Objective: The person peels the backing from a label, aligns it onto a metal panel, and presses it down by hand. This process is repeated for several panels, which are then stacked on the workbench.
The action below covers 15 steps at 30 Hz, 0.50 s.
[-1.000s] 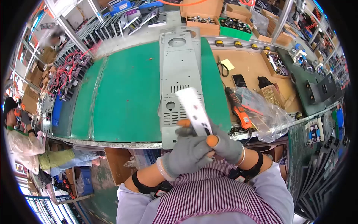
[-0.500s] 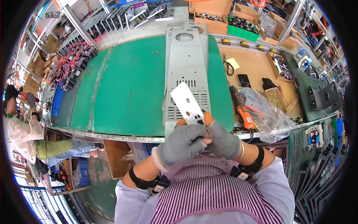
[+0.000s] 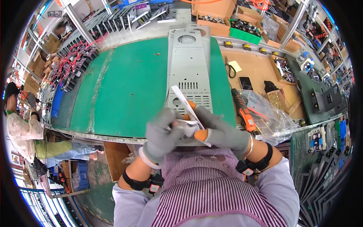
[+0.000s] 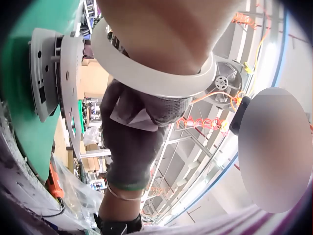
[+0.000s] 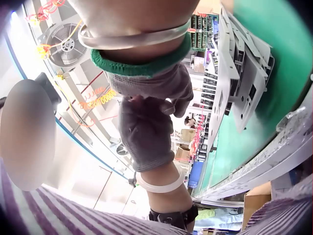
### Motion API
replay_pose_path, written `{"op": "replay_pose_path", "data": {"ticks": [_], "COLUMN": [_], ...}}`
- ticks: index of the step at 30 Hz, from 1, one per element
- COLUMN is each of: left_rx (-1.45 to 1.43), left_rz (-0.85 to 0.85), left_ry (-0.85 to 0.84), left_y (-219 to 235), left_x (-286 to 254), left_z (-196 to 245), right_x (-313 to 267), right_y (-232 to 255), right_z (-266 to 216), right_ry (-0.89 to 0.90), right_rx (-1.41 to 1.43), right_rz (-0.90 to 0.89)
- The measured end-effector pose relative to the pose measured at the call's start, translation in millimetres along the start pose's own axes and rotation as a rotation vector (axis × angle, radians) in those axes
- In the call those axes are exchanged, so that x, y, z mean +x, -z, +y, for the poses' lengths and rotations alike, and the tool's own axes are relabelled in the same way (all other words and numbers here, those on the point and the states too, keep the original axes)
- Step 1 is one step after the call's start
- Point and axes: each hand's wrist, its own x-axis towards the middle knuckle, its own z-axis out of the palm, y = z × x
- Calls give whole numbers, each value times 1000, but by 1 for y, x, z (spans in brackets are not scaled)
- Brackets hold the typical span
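My right hand (image 3: 223, 134), in a grey glove with orange fingertips, holds a narrow white panel (image 3: 184, 102), now seen nearly edge-on and slanting up to the left. My left hand (image 3: 160, 132), gloved alike, pinches a thin, curled pale sheet (image 3: 190, 130) against the panel's lower part. In the left wrist view this pale sheet (image 4: 139, 120) shows between the two gloves. Just beyond both hands, long grey metal panels (image 3: 189, 68) with slots and round holes lie stacked on the green table (image 3: 128, 90).
To the right lie an orange-black power screwdriver (image 3: 245, 111), clear plastic bags (image 3: 270, 121), scissors (image 3: 230, 69) and a phone (image 3: 245, 83). A green bin (image 3: 245, 30) of parts stands at the back. Wired parts (image 3: 73, 68) crowd the left. Another person (image 3: 22, 121) is at far left.
The white panel has turned from face-up to nearly edge-on. My hands have moved apart, the left going left, and a curled pale sheet now shows between them.
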Motion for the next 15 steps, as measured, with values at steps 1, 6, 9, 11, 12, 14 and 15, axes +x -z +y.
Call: {"op": "replay_pose_path", "data": {"ticks": [1,6,9,11,12,14,15], "left_rx": [-41,57,227,369,403,674,889], "left_rz": [52,315,432,493,516,552,477], "left_ry": [57,47,251,258,389,585,747], "left_y": [7,57,111,153,183,205,207], "left_x": [-1,-12,-54,-99,-138,-189,-207], "left_z": [-6,-44,-82,-106,-133,-130,-126], "right_x": [-2,-7,-12,-16,-18,-22,-24], "right_y": [6,3,4,8,10,12,13], "right_z": [-11,-23,-14,-10,-6,1,4], "right_ry": [-58,53,263,317,320,343,364], "right_rx": [-51,-851,-1126,-1205,-1222,-1237,-1236], "right_rz": [-72,-91,101,191,222,295,335]}}
